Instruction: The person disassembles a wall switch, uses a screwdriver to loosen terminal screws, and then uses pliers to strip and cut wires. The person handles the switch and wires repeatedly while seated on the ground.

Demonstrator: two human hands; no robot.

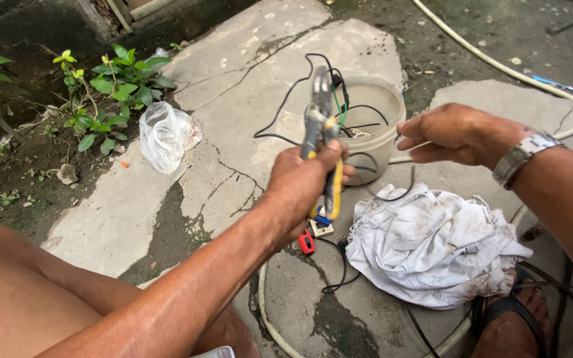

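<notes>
The left hand (303, 189) is clenched around the yellow handles of a pair of pliers (321, 132), holding them upright in the air with the grey metal head pointing up and away from the person. The thumb lies across the top of the handles and the other fingers wrap round them from behind — a full, tight grip. The nose of the pliers stands in front of a pale plastic bucket (379, 126), and whether the jaws bite on anything there cannot be told; thin black wires (286, 99) loop out of the bucket just beside the tool's head, with a green one among them.

The right hand (455, 132) hovers loose to the right of the bucket, fingers half curled and spread, gripping nothing; its fingertips lie near the bucket's rim without clearly touching it. A metal wristwatch (522, 156) sits on that wrist.

Below the hands, on the cracked concrete floor (247, 86), lies a crumpled, stained white cloth (432, 248), and beside it — just under the left hand — a small red part (306, 242) and a small pale block (321, 227) joined to black cable. A clear plastic bag (166, 134) rests further left near green plants (111, 83). A pale hose (499, 63) runs across the upper right, and a sandalled foot (515, 325) shows at the lower right.
</notes>
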